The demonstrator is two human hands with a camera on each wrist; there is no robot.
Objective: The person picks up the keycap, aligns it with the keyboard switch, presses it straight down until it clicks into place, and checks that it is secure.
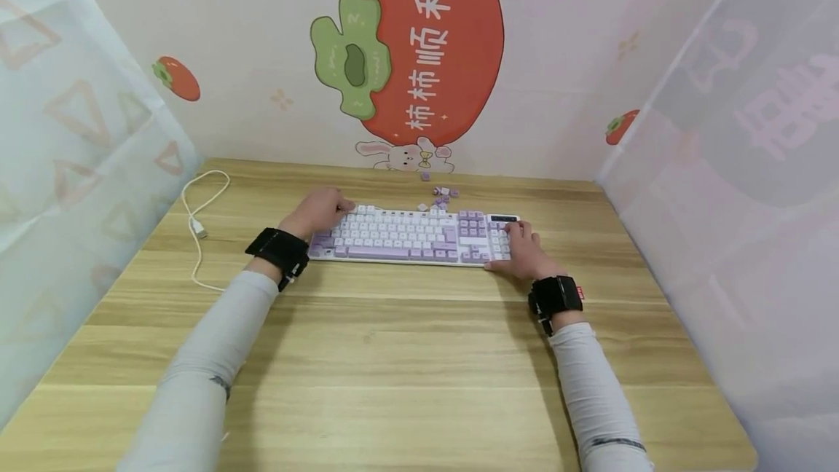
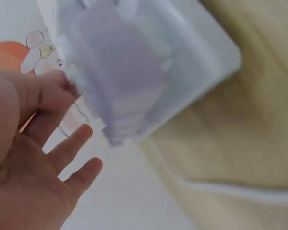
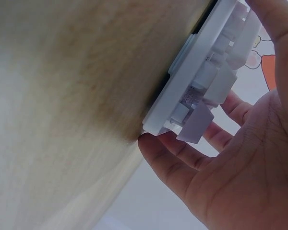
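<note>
A white and lilac keyboard (image 1: 393,237) lies on the wooden table. My left hand (image 1: 320,211) grips its far left corner. In the left wrist view that keyboard end is blurred, and the index finger (image 2: 57,91) bends against the keys while two other fingers stand loosely out. My right hand (image 1: 526,253) holds the right end, with the thumb at the near edge and fingers over the number keys. Close up in the right wrist view, a fingertip of my right hand (image 3: 230,177) touches the keyboard's corner (image 3: 156,122). Exact contact under the left fingers is hidden.
Several loose lilac and white keycaps (image 1: 443,199) lie just behind the keyboard, near the printed back wall (image 1: 262,122). A white cable (image 1: 186,199) with a plug curls at the table's left side. Fabric walls stand at left and right.
</note>
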